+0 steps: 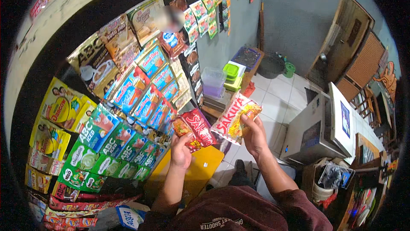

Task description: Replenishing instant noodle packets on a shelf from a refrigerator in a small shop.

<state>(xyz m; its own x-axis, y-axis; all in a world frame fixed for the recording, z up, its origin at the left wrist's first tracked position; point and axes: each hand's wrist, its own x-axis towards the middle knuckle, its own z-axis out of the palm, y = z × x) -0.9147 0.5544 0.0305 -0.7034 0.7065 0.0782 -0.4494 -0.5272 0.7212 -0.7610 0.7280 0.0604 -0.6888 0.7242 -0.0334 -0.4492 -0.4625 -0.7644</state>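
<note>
Two Sakura instant noodle packets are held up side by side in front of my chest. My left hand [181, 153] grips the red noodle packet [199, 130] by its lower left end, thumb on the front. My right hand [255, 134] pinches the white and yellow noodle packet [235, 117] at its right side, with the thumb over the printed picture. The two packets' near ends come close together; I cannot tell whether they touch. Below the left hand lies a yellow tabletop [200, 167]. Fingers behind both packets are hidden.
Hanging sachets, among them Good Day coffee strips [128, 90] and ABC strips [120, 141], crowd the left side. Plastic containers [232, 72] stand on a bench ahead. At right a white chest freezer [307, 131] has its lid raised. A wooden door [342, 35] is at the far right.
</note>
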